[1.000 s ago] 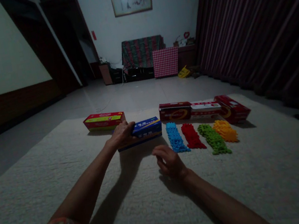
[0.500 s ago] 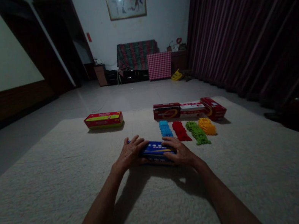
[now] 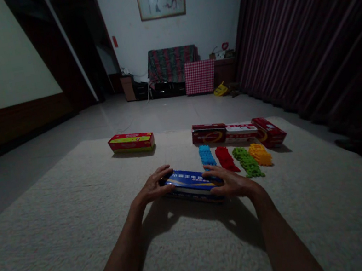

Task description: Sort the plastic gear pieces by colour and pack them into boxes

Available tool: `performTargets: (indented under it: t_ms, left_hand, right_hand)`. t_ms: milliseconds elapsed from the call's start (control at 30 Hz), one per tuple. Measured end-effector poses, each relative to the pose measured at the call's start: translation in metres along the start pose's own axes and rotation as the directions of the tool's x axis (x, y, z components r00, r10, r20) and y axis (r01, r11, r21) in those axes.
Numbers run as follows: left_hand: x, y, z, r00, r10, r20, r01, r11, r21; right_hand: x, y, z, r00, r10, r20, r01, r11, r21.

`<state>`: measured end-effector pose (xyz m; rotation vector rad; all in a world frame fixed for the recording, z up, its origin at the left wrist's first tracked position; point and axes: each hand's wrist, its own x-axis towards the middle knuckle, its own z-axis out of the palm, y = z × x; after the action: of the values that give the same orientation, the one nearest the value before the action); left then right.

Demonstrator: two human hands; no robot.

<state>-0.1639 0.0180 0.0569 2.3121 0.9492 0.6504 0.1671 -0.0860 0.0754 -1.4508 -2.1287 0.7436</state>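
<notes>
A long blue cardboard box [image 3: 189,181] with white lettering lies on the pale textured mat [image 3: 194,250] in front of me. My left hand [image 3: 153,185] grips its left end, fingers over the top and thumb on the near edge. My right hand [image 3: 233,180] is wrapped round the right end in the same way. Just beyond my right hand lie rows of small plastic pieces: blue ones [image 3: 206,155], red ones [image 3: 226,160], green ones [image 3: 248,162] and yellow ones [image 3: 260,155].
A red and yellow-green box [image 3: 132,143] sits at the mat's far left. Two dark red boxes, one left [image 3: 209,134] and one angled right [image 3: 269,132], flank a white and red box [image 3: 241,132]. Purple curtains [image 3: 273,21] hang at the right.
The blue box has turned slightly, its right end now nearer me. Both hands have shifted their hold on its ends. The whole view has moved a little to the left.
</notes>
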Motion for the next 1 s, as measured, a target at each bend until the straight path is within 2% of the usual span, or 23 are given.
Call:
performTargets:
  t_ms: [100,300,533,733,867,1000]
  left_hand:
    - [-0.002,0.002,-0.008,0.998,0.007,0.066,-0.008,1.0,0.01]
    - [-0.004,0.004,-0.018,0.992,-0.03,0.126,0.021,0.997,0.075]
    - [-0.003,-0.004,-0.015,0.994,-0.034,0.105,0.025,0.996,0.08]
    - [-0.003,-0.006,-0.014,0.993,-0.011,0.116,0.008,1.0,0.027]
    - [-0.003,-0.005,-0.013,0.994,-0.023,0.109,0.02,0.999,0.025]
    - [-0.001,-0.002,-0.012,0.997,-0.062,0.054,0.062,0.998,0.007]
  right_hand:
    - [0.001,-0.003,-0.002,1.0,0.01,0.002,-0.01,0.999,-0.031]
    - [0.001,-0.01,0.001,0.988,-0.06,-0.144,0.051,0.996,-0.071]
    - [0.007,-0.016,0.005,0.962,-0.065,-0.264,0.036,0.993,-0.113]
    - [0.008,-0.022,0.002,0.959,-0.067,-0.276,0.054,0.997,-0.057]
    - [0.011,-0.016,0.005,0.943,-0.06,-0.328,0.049,0.998,-0.042]
    - [0.014,-0.006,0.011,0.919,-0.031,-0.393,0.028,1.0,-0.014]
